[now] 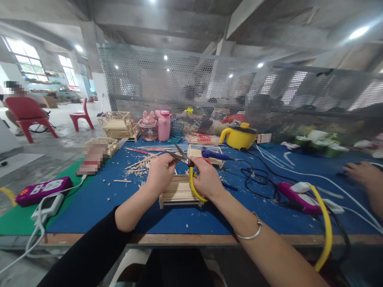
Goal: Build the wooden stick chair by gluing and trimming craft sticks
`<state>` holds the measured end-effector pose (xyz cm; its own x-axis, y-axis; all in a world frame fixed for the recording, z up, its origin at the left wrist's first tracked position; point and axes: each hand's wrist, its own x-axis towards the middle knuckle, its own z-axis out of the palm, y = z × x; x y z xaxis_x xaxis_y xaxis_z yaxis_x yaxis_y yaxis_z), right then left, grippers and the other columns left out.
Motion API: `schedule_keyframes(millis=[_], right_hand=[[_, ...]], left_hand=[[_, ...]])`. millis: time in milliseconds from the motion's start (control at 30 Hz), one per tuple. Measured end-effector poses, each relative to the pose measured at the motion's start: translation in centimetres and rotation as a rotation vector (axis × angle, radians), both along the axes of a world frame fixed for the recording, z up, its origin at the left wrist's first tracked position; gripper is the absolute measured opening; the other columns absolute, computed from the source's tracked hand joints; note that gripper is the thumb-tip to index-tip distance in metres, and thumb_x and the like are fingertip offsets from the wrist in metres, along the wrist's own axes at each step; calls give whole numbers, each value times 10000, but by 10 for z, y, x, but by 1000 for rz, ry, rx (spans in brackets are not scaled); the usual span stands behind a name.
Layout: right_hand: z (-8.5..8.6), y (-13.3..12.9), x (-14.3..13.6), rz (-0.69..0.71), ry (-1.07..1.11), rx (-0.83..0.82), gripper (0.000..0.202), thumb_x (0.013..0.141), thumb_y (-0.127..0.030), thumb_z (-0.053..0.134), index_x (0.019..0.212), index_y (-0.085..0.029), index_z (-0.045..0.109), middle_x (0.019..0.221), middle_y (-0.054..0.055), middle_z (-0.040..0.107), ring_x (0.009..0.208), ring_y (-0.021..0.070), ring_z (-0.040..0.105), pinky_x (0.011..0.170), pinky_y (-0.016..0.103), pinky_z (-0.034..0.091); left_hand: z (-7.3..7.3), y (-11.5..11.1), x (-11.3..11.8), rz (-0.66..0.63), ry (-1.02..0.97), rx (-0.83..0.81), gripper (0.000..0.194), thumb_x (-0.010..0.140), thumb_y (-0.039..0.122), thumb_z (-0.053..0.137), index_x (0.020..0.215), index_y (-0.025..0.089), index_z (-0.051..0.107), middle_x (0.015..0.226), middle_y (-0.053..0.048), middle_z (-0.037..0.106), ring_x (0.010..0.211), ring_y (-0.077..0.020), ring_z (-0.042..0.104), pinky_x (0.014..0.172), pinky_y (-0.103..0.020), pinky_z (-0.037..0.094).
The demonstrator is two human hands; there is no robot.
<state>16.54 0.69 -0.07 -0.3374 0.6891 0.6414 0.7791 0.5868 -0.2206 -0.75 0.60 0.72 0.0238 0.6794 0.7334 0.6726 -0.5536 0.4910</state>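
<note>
My right hand is closed round a pair of scissors with yellow handles. Their metal blades are spread and point away to the left. My left hand pinches close to the blades; whatever is between its fingertips is too small to make out. Below both hands stands a small bench-like frame of wooden sticks. A second stick frame sits behind the hands, with a blue glue gun against it. Loose wooden sticks and offcuts are scattered beyond my left hand.
A yellow pot, pink jug and finished stick frames line the back. A phone and purple power strip are left. Cables run round another purple strip at right, near another person's hand.
</note>
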Motion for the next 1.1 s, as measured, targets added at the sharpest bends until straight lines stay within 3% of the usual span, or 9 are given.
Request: schedule_keyframes(millis=[367, 867, 967, 1100], right_hand=[[-2, 1, -1, -11, 6, 11, 460, 674, -111, 501, 1125, -141, 586, 1026, 129, 667, 993, 263, 604, 877, 373, 478], [3, -3, -1, -35, -33, 98, 467, 665, -112, 502, 1121, -136, 601, 942, 123, 660, 909, 259, 593, 822, 349, 470], [2, -2, 0, -7, 13, 71, 462, 667, -117, 506, 1119, -142, 601, 971, 121, 664, 912, 254, 596, 812, 343, 472], [3, 0, -1, 64, 138, -47, 433, 665, -130, 523, 1090, -161, 605, 899, 74, 663, 738, 203, 581, 694, 304, 468]], left_hand=[[3, 0, 0, -57, -127, -106, 169, 791, 156, 577, 821, 188, 741, 774, -29, 745, 680, -168, 641, 609, -233, 427], [5, -1, -1, -97, -137, -73, 173, 772, 135, 587, 799, 194, 748, 830, -43, 749, 745, -186, 664, 688, -265, 484], [4, 3, 0, -194, -265, -132, 185, 751, 98, 585, 804, 184, 740, 806, -27, 743, 761, -172, 658, 723, -262, 491], [6, 8, 3, -514, -673, -398, 87, 749, 172, 642, 805, 155, 706, 749, 3, 702, 673, -113, 628, 700, -239, 516]])
